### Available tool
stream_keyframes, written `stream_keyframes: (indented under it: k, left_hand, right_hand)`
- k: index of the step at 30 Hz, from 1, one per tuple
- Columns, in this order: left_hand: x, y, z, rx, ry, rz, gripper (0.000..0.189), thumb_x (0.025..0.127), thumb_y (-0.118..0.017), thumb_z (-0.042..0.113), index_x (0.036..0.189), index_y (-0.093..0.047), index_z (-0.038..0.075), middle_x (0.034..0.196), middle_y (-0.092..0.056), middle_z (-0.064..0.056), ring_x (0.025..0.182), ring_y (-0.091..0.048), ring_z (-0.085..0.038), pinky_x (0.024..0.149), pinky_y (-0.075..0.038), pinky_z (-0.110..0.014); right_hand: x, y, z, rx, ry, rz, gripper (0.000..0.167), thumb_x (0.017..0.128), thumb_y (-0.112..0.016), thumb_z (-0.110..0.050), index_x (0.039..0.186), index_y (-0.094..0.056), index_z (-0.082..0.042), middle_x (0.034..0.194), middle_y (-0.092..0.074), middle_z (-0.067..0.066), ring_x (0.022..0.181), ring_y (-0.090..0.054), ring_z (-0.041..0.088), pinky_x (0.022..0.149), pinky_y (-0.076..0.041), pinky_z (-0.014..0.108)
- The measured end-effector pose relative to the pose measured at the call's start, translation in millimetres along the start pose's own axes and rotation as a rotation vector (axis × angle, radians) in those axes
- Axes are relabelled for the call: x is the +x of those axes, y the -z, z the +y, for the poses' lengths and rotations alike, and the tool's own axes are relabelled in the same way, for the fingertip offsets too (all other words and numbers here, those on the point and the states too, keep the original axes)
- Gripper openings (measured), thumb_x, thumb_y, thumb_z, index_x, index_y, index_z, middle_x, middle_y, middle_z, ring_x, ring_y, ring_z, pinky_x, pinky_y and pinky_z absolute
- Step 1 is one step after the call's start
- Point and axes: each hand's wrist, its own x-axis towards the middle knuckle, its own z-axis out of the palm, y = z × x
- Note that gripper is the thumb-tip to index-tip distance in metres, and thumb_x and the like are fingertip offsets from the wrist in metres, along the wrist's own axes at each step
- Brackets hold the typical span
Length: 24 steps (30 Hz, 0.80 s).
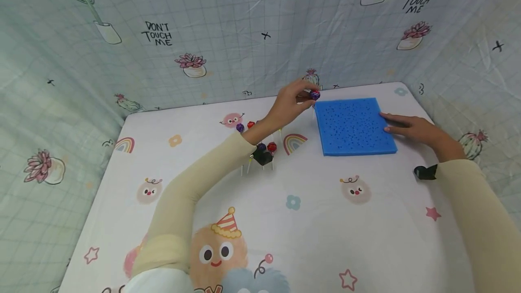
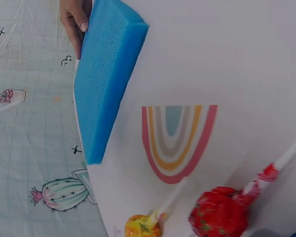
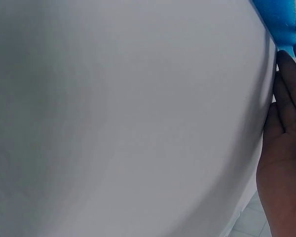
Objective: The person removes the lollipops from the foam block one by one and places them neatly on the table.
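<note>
My left hand (image 1: pixel 292 101) pinches a purple-and-red wrapped lollipop (image 1: pixel 315 95) by its head, close to the far left corner of a blue foam block (image 1: pixel 352 125). Many small dark holes dot the block's top. At the block's right edge, my right hand (image 1: pixel 419 130) rests with its fingers stretched out along the side. Under the left forearm lie several lollipops, among them a purple lollipop (image 1: pixel 240 127) and a red lollipop (image 1: pixel 272 147), partly hidden by the arm. The left wrist view shows a yellow lollipop (image 2: pixel 143 226) nearby.
The white tablecloth (image 1: pixel 317 238) carries printed rainbows, stars and faces. Behind and at both sides hangs a pale curtain (image 1: pixel 228 26) with cactus prints, close to the table's back edge. A black wrist camera (image 1: pixel 425 172) sticks out from the right sleeve.
</note>
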Motion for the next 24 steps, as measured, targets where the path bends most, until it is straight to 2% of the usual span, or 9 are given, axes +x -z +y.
stream_keyframes:
  k: [9, 16, 20, 24]
  left_hand:
    - [-27.4, 11.1, -1.5, -0.017, 0.054, 0.008, 0.031, 0.096, -0.07, 0.004, 0.127, -0.065, 0.003, 0.119, -0.064, -0.01, 0.104, -0.07, -0.018, 0.092, -0.054, -0.021]
    - [-48.3, 20.7, -1.8, 0.022, 0.109, 0.004, 0.031, 0.095, -0.072, 0.007, 0.125, -0.067, 0.004, 0.118, -0.066, -0.01, 0.102, -0.071, -0.018, 0.091, -0.055, -0.023]
    - [-60.4, 25.8, -4.6, 0.073, 0.151, -0.018, 0.032, 0.094, -0.074, 0.011, 0.125, -0.069, 0.004, 0.117, -0.069, -0.01, 0.102, -0.071, -0.017, 0.092, -0.055, -0.023]
    - [-70.5, 30.9, -7.4, 0.144, 0.161, -0.042, 0.032, 0.094, -0.074, 0.015, 0.124, -0.07, 0.003, 0.115, -0.072, -0.009, 0.1, -0.071, -0.016, 0.091, -0.055, -0.023]
  right_hand:
    - [3.7, -1.0, 3.1, 0.003, 0.01, 0.0, 0.079, 0.101, -0.055, -0.055, 0.163, -0.021, -0.02, 0.165, -0.01, 0.027, 0.147, -0.004, 0.06, 0.108, -0.008, 0.08]
    - [2.0, -0.1, 2.6, -0.007, 0.024, 0.008, 0.079, 0.101, -0.055, -0.056, 0.163, -0.021, -0.02, 0.165, -0.01, 0.028, 0.146, -0.005, 0.061, 0.108, -0.008, 0.08]
    - [2.4, -0.5, 3.9, -0.007, 0.023, 0.007, 0.079, 0.101, -0.054, -0.057, 0.163, -0.02, -0.021, 0.165, -0.009, 0.028, 0.147, -0.004, 0.061, 0.108, -0.007, 0.081]
    - [4.6, -1.8, 5.7, -0.005, 0.027, 0.002, 0.08, 0.101, -0.054, -0.057, 0.163, -0.02, -0.02, 0.165, -0.009, 0.027, 0.147, -0.004, 0.06, 0.108, -0.006, 0.08]
